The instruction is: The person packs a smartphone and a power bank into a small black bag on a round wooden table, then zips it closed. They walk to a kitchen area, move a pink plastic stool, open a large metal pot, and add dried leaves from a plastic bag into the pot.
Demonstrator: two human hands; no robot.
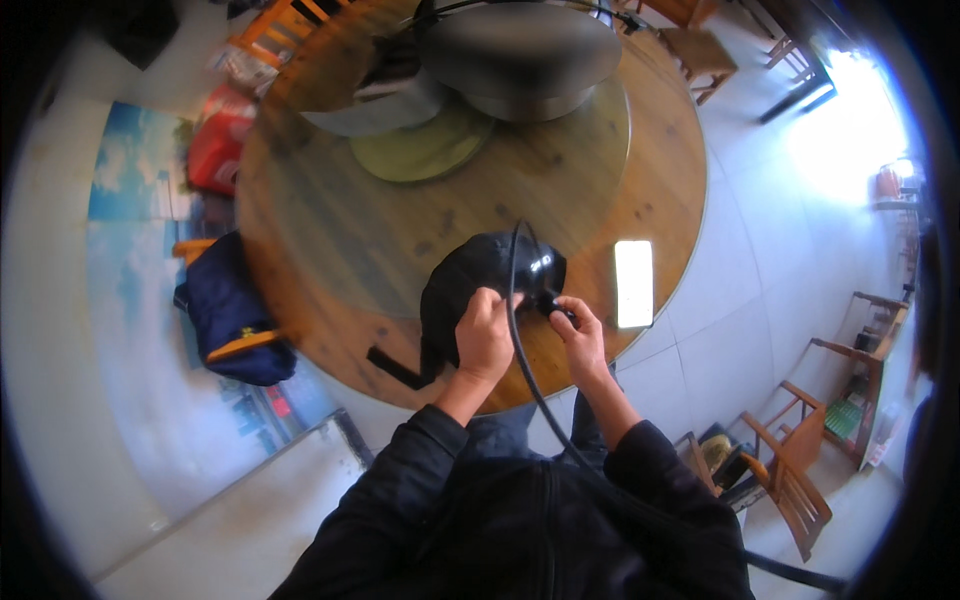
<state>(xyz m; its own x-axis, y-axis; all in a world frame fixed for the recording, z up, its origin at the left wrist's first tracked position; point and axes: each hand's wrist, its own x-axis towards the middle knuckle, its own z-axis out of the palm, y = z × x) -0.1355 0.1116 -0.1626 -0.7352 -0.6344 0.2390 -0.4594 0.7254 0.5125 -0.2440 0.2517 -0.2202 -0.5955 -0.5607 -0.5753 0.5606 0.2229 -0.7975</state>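
Observation:
A black object with a soft, cloth-like body point(457, 281) and a glossy rounded part point(544, 262) rests on the round wooden table point(660, 172) near its front edge; its exact kind is unclear. My left hand point(486, 337) grips its near side with bent fingers. My right hand point(581, 334) pinches a small black piece point(559, 309) at the object's right side. A black cable point(526, 360) loops over the object and passes down between my wrists. A black strap point(394, 367) sticks out at the lower left.
A phone with a bright screen point(634, 283) lies right of my hands. Farther back are a large blurred round metal vessel point(521, 52) and a green round mat point(420, 154). A chair with dark blue cloth point(225, 307) stands left; wooden chairs point(795, 472) stand lower right.

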